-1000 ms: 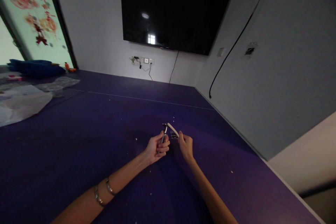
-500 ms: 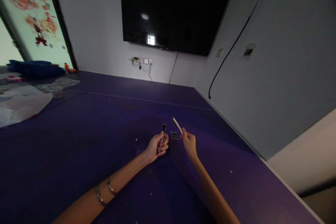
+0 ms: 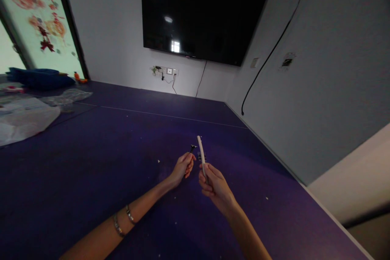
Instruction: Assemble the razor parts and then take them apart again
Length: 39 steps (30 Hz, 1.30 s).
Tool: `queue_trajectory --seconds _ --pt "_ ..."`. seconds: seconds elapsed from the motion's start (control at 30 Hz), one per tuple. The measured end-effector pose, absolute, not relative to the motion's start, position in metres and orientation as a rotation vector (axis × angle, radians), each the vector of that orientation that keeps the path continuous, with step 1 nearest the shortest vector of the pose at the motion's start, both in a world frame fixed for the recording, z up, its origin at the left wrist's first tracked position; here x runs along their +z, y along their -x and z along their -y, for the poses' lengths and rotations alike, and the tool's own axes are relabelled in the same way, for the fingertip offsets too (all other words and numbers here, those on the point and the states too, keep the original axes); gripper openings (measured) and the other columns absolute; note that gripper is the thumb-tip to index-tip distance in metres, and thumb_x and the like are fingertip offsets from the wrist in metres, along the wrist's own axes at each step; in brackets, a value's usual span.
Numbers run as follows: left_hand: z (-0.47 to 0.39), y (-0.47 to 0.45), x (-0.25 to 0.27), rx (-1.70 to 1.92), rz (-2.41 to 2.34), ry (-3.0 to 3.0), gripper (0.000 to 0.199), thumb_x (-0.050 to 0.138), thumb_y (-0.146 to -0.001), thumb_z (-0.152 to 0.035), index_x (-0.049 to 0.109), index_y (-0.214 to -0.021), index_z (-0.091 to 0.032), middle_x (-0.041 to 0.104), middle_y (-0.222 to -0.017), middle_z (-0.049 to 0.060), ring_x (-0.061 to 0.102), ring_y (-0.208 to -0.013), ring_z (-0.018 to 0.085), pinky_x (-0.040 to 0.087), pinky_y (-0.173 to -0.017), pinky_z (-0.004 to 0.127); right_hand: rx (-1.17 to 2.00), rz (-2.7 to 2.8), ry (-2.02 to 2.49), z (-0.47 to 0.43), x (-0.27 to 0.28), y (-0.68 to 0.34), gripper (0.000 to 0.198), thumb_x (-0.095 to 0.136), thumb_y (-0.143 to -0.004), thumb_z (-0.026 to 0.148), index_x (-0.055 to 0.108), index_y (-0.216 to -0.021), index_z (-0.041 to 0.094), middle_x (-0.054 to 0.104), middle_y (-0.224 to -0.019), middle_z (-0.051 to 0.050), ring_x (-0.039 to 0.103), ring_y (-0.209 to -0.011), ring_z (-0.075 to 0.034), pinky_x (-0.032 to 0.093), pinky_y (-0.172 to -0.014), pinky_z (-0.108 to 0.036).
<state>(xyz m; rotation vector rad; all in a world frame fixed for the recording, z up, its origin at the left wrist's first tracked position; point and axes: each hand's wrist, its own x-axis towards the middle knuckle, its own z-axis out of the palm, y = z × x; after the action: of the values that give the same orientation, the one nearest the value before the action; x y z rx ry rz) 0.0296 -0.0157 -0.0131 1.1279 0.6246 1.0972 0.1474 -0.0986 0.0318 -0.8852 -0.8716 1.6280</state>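
Observation:
My left hand (image 3: 182, 168) is closed around the handle of a razor (image 3: 193, 147). Its dark T-shaped head sticks up past the fingers, while most of the handle is hidden in the grip. In my right hand (image 3: 215, 185) is a slim, slightly curved white stick (image 3: 200, 148), pinched near its lower end and pointing up and away; its exact kind is unclear. Behind the stick, a small dark and clear plastic piece (image 3: 199, 157) lies on the purple surface (image 3: 146, 199), partly covered from view. The two hands are close together but apart.
Crumpled clear and white plastic bags (image 3: 33, 120) lie at the far left, near a dark blue cloth bundle (image 3: 41, 79) and a small orange item (image 3: 79, 78). A black cable (image 3: 258, 69) hangs down the right wall. Small white bits (image 3: 159, 161) are scattered about. A television (image 3: 204, 14) hangs ahead.
My right hand has turned and come nearer, gripping the white stick lower, so the stick now stands steeper and partly covers the plastic piece. The razor's head has tilted slightly to the right.

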Motion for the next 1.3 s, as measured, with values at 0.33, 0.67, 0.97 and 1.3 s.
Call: queue_trajectory --seconds 0.33,0.67,0.97,1.3 --pt "0.014 -0.032 -0.022 1.1 -0.674 -1.127 0.036 0.051 -0.076 -0.053 0.041 -0.072 -0.018 0.028 -0.047 -0.012 0.019 -0.031 0.002 0.019 -0.026 0.013 1.635 0.659 0.92 0.116 0.021 -0.126 0.041 0.068 -0.064 0.047 0.051 -0.088 0.019 0.027 -0.049 0.012 0.014 -0.038 -0.001 0.003 -0.036 -0.016" --pt "0.015 -0.032 -0.02 1.139 -0.722 -1.134 0.038 0.052 -0.075 -0.054 0.037 -0.07 -0.019 0.029 -0.049 -0.011 0.019 -0.032 0.002 0.016 -0.027 0.013 1.643 0.658 0.935 0.119 0.02 -0.12 0.042 0.068 -0.064 0.05 0.049 -0.087 0.02 0.025 -0.05 0.012 0.013 -0.039 -0.001 0.002 -0.036 -0.016" --pt "0.019 -0.032 -0.013 1.114 -0.715 -1.17 0.036 0.052 -0.076 -0.051 0.036 -0.068 -0.02 0.029 -0.048 -0.011 0.02 -0.032 0.002 0.013 -0.029 0.014 1.588 0.668 0.921 0.12 0.023 -0.115 0.039 0.066 -0.066 0.051 0.047 -0.083 0.021 0.026 -0.05 0.012 0.013 -0.038 -0.001 0.003 -0.036 -0.017" --pt "0.022 -0.034 -0.01 1.118 -0.721 -1.152 0.035 0.055 -0.075 -0.048 0.037 -0.069 -0.019 0.031 -0.047 -0.011 0.021 -0.032 0.001 0.014 -0.031 0.015 1.549 0.648 0.916 0.121 0.025 -0.115 0.04 0.067 -0.064 0.051 0.047 -0.082 0.021 0.026 -0.051 0.012 0.012 -0.039 -0.002 0.002 -0.036 -0.018"
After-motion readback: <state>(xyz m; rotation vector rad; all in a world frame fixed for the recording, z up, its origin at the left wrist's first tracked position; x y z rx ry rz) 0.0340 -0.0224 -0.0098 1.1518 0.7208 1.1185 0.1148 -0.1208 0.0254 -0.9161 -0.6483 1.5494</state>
